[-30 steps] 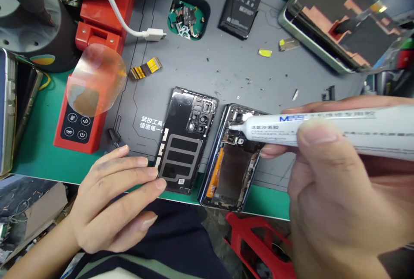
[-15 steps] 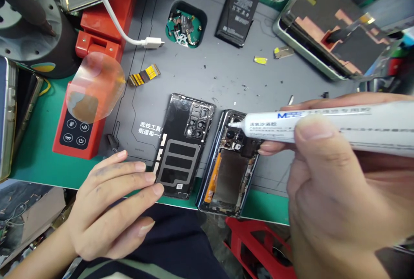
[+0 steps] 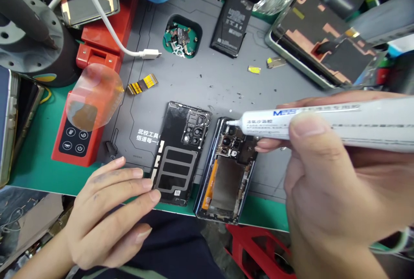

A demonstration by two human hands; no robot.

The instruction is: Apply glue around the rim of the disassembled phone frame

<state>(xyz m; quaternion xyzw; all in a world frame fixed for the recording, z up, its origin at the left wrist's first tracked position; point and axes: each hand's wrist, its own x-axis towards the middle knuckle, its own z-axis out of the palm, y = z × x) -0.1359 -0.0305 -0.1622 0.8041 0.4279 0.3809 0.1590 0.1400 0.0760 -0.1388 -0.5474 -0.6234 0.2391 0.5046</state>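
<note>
My right hand (image 3: 326, 154) is closed around a white tube of glue (image 3: 349, 126), its thumb pressed on the side. The tube's nozzle points left, over the top end of an opened phone (image 3: 226, 184) with its camera modules and orange flex cable exposed. Whether the tip touches the phone I cannot tell. To the left of that phone lies a black phone back cover (image 3: 177, 171), inner side up, with camera cutouts. My left hand (image 3: 110, 214) has its fingers stretched out, and the fingertips rest at the cover's lower left edge.
A phone battery (image 3: 233, 24) and a part-opened phone (image 3: 326, 42) lie at the back. Left are a red device with buttons (image 3: 77, 128), a white charging cable (image 3: 106, 7) and a yellow flex cable (image 3: 142, 84). Small debris dots the grey mat (image 3: 181, 83).
The view has shifted slightly, so the table's things sit a little lower. The glue nozzle has moved slightly toward the phone's top edge. My left hand stays by the cover.
</note>
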